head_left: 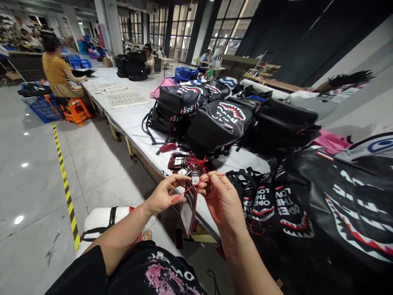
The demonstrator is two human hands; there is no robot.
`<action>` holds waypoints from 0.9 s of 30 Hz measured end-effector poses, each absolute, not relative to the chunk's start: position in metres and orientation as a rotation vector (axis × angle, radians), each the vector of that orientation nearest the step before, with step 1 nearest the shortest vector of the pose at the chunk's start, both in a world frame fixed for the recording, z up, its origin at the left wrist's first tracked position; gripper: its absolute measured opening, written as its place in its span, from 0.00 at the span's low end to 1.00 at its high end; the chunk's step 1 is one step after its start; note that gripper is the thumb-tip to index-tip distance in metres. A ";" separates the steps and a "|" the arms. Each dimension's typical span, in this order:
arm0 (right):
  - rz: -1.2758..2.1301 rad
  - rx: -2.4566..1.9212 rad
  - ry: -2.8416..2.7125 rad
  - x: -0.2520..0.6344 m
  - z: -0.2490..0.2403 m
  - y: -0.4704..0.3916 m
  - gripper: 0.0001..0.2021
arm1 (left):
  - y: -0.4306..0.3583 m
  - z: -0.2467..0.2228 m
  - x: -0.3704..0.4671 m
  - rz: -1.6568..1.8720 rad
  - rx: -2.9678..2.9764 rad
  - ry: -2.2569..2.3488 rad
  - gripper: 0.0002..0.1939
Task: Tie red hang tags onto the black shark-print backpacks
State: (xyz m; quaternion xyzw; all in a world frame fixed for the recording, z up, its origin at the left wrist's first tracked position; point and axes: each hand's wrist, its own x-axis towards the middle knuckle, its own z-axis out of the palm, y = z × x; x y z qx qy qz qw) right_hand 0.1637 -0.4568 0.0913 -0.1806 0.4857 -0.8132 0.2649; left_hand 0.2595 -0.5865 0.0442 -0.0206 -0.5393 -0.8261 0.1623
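Observation:
My left hand [164,192] pinches a thin red string [184,191] that runs across to my right hand [219,196]. My right hand grips the top of a dark hang tag [189,209] that dangles below between both hands. Just beyond my fingers, on the white table [135,123], lies a small pile of similar tags with red strings [187,162]. A black backpack with a shark-mouth print [276,205] sits right beside my right hand.
Several more black shark-print backpacks [215,119] are heaped along the table. A person in an orange top [57,71] sits at the far end beside blue crates [44,108]. A white bag [102,221] rests on the floor below my left arm, near a yellow-black floor stripe [66,184].

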 end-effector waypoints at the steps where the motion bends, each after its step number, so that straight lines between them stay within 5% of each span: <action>1: -2.187 -0.465 1.305 0.164 0.089 -0.458 0.10 | -0.586 0.043 0.261 -2.387 -0.057 -1.528 0.28; 7: -2.163 -0.371 1.236 0.160 0.071 -0.452 0.13 | -0.562 0.040 0.280 -2.381 0.124 -1.435 0.16; 13: -2.041 -0.283 1.221 0.156 0.052 -0.419 0.16 | -0.515 0.051 0.304 -2.416 0.220 -1.065 0.33; 27: -1.459 -0.239 1.007 0.206 -0.031 -0.413 0.15 | -0.466 0.002 0.366 -2.210 0.665 -0.632 0.28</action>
